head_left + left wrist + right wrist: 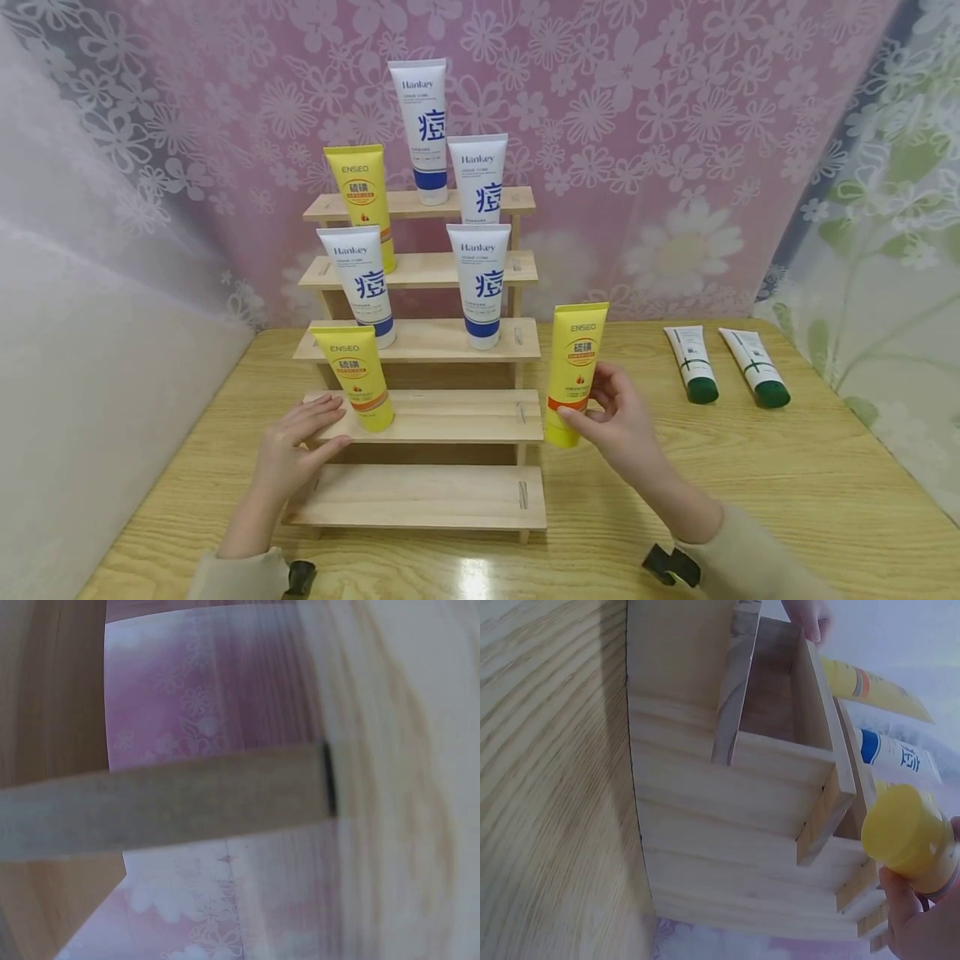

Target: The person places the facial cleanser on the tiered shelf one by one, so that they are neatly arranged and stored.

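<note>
My right hand (626, 421) pinches a yellow ENSEO tube (577, 358) upright, cap down, just off the right end of a stepped wooden rack (442, 412). In the right wrist view the tube's yellow cap (896, 829) faces the camera. My left hand (296, 437) rests on the left end of the rack's second step from the bottom, fingers fairly straight on top and thumb at the front edge. Close by its fingertips, another yellow tube (356, 375) stands on that step. The left wrist view shows only blurred wood (165, 802) and backdrop, no hand.
Several white Hankey tubes (480, 283) and a yellow tube (363, 187) stand on the upper steps. Two white tubes with green caps (690, 358) lie on the wooden table (750, 492) at right. A pink floral backdrop (600, 167) hangs behind, with a white wall (97, 292) at left.
</note>
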Demonstrator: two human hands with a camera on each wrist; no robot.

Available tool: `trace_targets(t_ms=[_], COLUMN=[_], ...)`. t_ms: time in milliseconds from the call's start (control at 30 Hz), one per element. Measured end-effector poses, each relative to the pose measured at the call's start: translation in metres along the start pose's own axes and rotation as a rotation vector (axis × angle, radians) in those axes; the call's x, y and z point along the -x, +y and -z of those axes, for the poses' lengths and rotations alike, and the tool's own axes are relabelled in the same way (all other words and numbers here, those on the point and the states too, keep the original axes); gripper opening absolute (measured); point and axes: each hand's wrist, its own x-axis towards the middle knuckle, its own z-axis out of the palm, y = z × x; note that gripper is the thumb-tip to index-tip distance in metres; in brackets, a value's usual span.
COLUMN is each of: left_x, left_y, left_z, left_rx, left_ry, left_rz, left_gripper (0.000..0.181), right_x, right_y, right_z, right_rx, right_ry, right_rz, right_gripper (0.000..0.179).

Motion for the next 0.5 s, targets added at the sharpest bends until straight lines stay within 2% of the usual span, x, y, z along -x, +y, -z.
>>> trace_targets(t_ms=[333,500], left_x=[0.0,0.0], left_y=[0.0,0.0], left_z=[0.0,-0.001], left_rx=[0.005,0.014], left_ry=[-0.008,0.0], left_rz=[0.016,0.009], left_gripper=[0.035,0.035], right_x=[-0.009,-0.013], right_y=[0.002,0.001], right_z=[-0.026,-0.04], right_rx=[-0.07,-0.063], right_ry=[-0.025,-0.029], right_rz=[0.027,0.026], right_gripper=[0.058,0.059])
